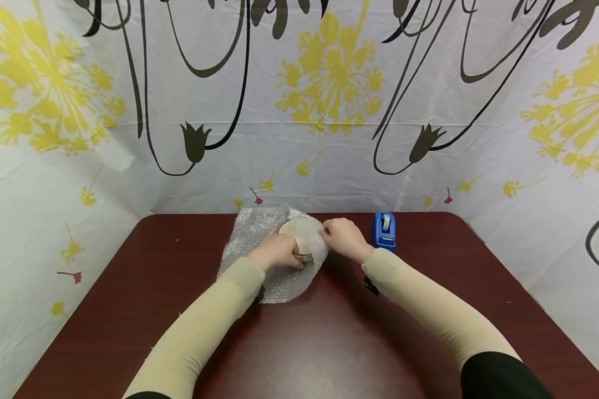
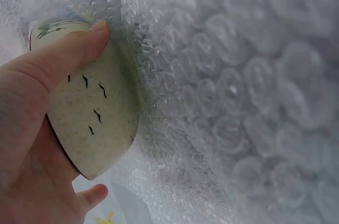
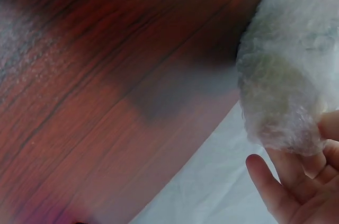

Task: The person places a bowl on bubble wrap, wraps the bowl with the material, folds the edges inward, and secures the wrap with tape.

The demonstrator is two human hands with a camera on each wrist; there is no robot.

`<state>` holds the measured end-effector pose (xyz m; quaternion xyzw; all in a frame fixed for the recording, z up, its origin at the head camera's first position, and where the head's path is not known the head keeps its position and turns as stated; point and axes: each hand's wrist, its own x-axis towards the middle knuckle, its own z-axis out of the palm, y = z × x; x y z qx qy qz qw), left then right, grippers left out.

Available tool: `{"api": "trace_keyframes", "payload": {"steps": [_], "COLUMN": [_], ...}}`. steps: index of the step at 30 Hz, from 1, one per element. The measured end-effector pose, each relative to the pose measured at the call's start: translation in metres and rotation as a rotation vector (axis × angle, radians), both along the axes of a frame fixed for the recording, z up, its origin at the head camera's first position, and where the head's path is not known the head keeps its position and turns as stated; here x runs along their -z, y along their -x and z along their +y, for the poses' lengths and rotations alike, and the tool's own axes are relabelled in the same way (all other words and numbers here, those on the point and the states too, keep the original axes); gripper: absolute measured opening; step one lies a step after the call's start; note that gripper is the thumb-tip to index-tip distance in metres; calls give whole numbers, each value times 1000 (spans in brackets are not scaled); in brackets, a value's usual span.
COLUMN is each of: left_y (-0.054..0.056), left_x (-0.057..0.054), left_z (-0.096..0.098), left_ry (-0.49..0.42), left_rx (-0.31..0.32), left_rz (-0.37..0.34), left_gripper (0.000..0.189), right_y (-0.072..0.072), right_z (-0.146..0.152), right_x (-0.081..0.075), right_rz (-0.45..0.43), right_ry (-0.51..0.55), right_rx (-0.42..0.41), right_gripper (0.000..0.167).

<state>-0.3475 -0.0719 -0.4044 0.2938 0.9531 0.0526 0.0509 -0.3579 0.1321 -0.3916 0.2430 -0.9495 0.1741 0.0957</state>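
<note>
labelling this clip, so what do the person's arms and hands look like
The left hand and right hand are gloveless. Close-fitting cream fabric sleeves end just behind them, with black fabric higher up. A small, dark, boxy item shows beneath the right sleeve.

The cream bowl bears black dashes and green strokes.

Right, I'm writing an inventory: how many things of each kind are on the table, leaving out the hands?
Bowl: 1
Bubble wrap sheet: 1
Blue tape dispenser, its roll included: 1
Total: 3
</note>
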Motion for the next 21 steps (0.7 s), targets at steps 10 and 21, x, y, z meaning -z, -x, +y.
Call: {"api": "trace_keyframes", "payload": {"steps": [10, 21], "left_y": [-1, -4], "left_x": [0, -4], "left_z": [-1, -3], "left_ry": [-20, -39], "left_rx": [-14, 3], "left_rz": [-52, -34], "left_gripper": [13, 11], "right_y": [-7, -8], "right_z": [-6, -2], "right_x": [9, 11], "right_rz": [181, 161], "right_ry": [-156, -270], "right_rx": [-63, -83], "right_gripper": [13, 25]}}
